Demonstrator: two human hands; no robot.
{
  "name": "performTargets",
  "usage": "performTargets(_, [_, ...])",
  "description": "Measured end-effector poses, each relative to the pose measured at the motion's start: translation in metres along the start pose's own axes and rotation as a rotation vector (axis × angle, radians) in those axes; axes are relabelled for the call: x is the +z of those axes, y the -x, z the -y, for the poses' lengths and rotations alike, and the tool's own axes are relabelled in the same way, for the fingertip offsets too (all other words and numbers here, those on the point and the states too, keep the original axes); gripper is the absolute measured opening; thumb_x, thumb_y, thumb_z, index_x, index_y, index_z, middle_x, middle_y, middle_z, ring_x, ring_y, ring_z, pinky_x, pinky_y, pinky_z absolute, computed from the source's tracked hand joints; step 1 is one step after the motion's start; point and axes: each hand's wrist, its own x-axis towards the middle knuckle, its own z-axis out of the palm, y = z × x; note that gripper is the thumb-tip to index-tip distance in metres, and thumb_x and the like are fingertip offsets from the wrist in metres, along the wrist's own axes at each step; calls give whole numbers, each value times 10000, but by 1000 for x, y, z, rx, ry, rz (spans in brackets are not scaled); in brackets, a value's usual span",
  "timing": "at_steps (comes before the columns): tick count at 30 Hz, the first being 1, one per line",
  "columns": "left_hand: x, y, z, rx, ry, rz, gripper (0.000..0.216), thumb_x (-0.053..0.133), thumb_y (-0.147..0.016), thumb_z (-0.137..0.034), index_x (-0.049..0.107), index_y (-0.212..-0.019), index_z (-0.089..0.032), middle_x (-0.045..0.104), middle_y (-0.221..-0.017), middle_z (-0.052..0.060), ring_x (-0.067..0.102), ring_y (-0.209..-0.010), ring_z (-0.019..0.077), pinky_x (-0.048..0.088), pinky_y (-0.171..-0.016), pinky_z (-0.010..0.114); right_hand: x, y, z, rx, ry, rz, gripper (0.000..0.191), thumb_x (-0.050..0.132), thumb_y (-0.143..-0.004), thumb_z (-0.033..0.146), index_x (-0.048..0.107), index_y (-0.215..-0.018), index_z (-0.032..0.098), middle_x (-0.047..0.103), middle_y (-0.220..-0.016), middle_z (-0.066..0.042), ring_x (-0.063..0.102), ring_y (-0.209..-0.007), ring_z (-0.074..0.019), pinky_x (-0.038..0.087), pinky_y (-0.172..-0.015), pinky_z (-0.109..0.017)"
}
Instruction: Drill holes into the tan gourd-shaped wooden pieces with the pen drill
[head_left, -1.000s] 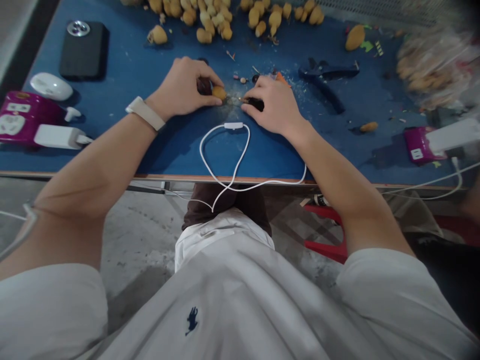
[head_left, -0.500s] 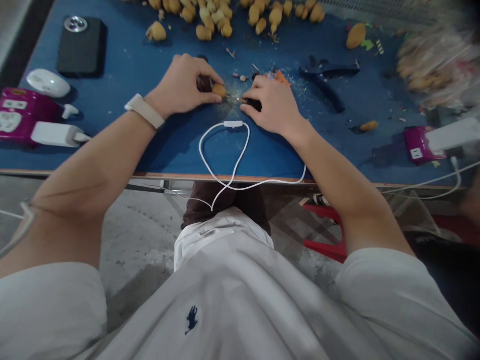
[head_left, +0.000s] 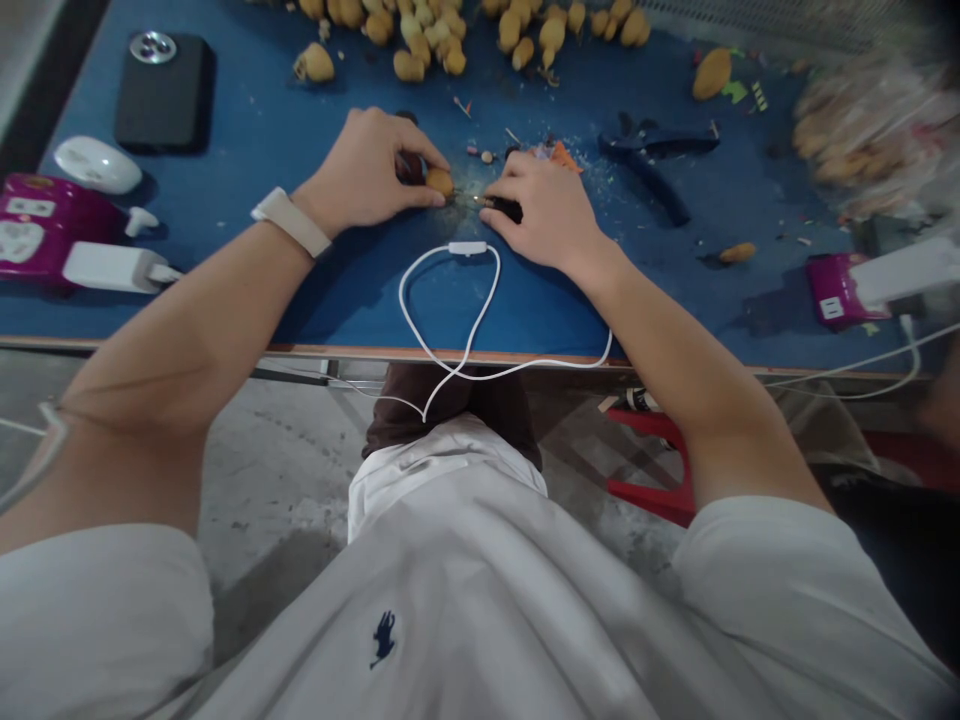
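Gourd (head_left: 439,182), small, tan, rounded and woody-looking, sits pinched between the thumb and fingers of the left hand (head_left: 375,168) over the blue flat tabletop (head_left: 337,300). The right hand (head_left: 547,208) clasps a slim black-handled tool (head_left: 508,209), its thin metal tip (head_left: 477,199) towards it. Likely light, stiff and brittle, the gourd should be held gently around its sides.

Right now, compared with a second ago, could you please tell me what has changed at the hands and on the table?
Nothing has clearly moved beyond a slight shift of the view; nothing was taken up or let go. The left hand still holds the gourd, the right hand the black tool. The cable, pliers and phone lie as before.
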Motion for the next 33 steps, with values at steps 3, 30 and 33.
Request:
performTargets(3, [0,0,-1,-4,-1,-5,406,1010,-787,-837,1009,-1114,-596,948,-1232,-19,766,-1021,400,653,-1211,678,0,0,-1,-4,8,1,605,599,-1175,903,960,-1354,452,908,-1410,-124,791,-1441,-520,677,-1182,-718])
performTargets(30, [1,3,-1,20,-17,-30,499,969,-847,-919,1029,-1132,-514,937,-1235,30,792,-1010,364,700,-1159,649,2,-1,3,68,-15,-34,631,506,-1150,913,964,-1323,515,913,-1367,-118,769,-1476,-520,667,-1187,-734])
performTargets(33, [2,2,2,28,-1,-42,469,988,-829,-905,1021,-1111,-531,943,-1225,8,777,-983,353,704,-1145,634,2,-1,3,65,-16,-35,613,552,-1152,908,966,-1341,497,916,-1320,-127,775,-1472,-535,661,-1188,-743])
